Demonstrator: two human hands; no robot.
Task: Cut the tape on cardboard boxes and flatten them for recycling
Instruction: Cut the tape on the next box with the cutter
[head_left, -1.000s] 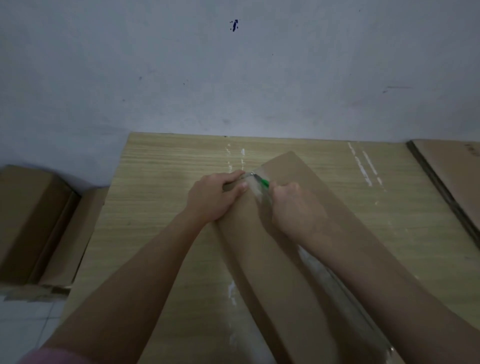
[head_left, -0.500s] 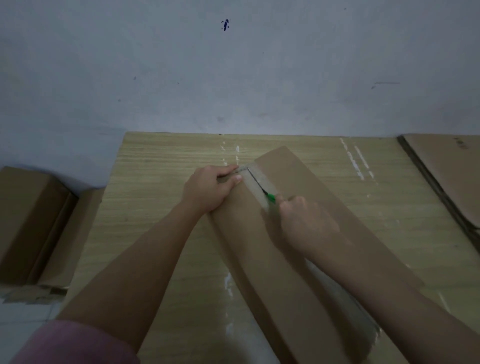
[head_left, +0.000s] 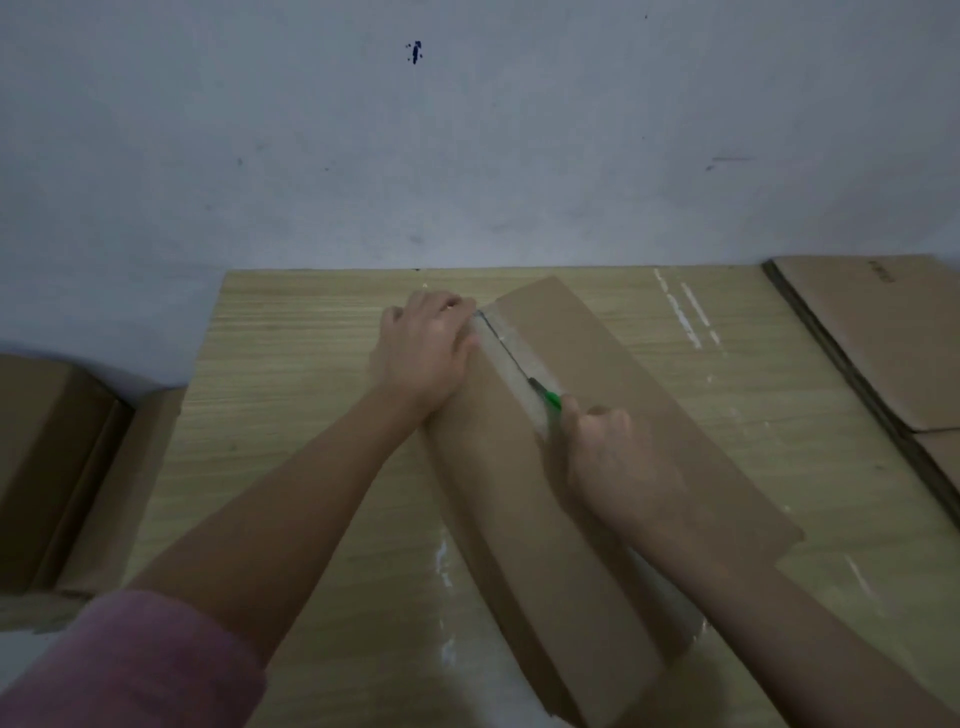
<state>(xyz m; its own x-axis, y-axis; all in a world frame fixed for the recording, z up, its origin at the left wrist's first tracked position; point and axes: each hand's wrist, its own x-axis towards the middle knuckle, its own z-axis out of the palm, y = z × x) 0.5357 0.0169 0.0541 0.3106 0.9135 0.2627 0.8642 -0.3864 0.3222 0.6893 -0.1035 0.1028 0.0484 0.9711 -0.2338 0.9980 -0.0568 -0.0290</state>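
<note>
A long brown cardboard box (head_left: 649, 415) lies diagonally on the wooden table (head_left: 291, 395), with a strip of clear tape along its top seam. My left hand (head_left: 423, 353) presses down on the box's far end, fingers laid over the top left edge. My right hand (head_left: 618, 462) grips a green-handled cutter (head_left: 550, 397) whose blade sits in the taped seam. Behind the blade, a dark slit runs along the seam up to the far end.
Flattened cardboard sheets (head_left: 883, 343) are stacked at the table's right edge. More brown boxes (head_left: 52, 457) stand on the floor to the left of the table. A grey wall rises right behind the table. Tape residue marks the tabletop.
My right hand has drawn the cutter along the seam towards me, leaving a longer slit in the tape. My left hand has stayed on the box's far end.
</note>
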